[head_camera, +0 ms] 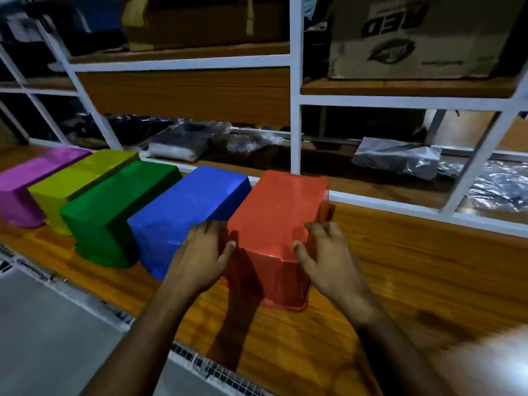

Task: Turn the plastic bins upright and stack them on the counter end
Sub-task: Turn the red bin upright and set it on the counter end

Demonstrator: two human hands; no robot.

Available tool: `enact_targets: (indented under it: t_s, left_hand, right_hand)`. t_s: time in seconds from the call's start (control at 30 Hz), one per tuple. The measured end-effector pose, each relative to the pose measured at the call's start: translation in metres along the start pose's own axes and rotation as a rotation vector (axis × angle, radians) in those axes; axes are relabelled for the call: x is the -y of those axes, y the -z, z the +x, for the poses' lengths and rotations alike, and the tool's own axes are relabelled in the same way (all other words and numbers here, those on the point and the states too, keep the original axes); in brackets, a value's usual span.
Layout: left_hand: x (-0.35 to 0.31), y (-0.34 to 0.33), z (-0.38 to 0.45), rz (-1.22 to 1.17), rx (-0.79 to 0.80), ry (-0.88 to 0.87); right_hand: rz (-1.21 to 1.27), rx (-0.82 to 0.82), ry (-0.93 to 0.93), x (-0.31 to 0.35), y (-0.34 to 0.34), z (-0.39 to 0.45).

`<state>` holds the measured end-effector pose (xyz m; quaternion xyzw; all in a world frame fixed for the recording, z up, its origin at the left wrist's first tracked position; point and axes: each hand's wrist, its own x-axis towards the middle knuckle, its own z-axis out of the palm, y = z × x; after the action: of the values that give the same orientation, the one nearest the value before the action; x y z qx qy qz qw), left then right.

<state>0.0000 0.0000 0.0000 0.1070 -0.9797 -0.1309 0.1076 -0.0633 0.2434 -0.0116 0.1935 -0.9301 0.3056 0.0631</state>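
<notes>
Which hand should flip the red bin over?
Probably both together: the left hand and right hand each grip one side of the upside-down red bin. Neither looks better placed.

A wooden counter (400,270) is carrying five plastic bins, all sitting upside down in a row: a purple bin (25,184), a yellow bin (71,178), a green bin (114,207), a blue bin (183,207) and a red bin (274,218), each lying close beside the next.
</notes>
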Motion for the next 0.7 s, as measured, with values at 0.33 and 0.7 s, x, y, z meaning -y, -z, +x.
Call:
enact_targets:
  t_s: [0.33, 0.7]
  left_hand:
    - [0.027, -0.018, 0.071, -0.35, 0.135, 0.079]
    - [0.025, -0.037, 0.092, -0.839, 0.215, 0.18]
  right_hand:
    - [0.072, 0.091, -0.226, -0.001, -0.031, 0.035]
    - [0.107, -0.038, -0.292, 0.01, -0.047, 0.033]
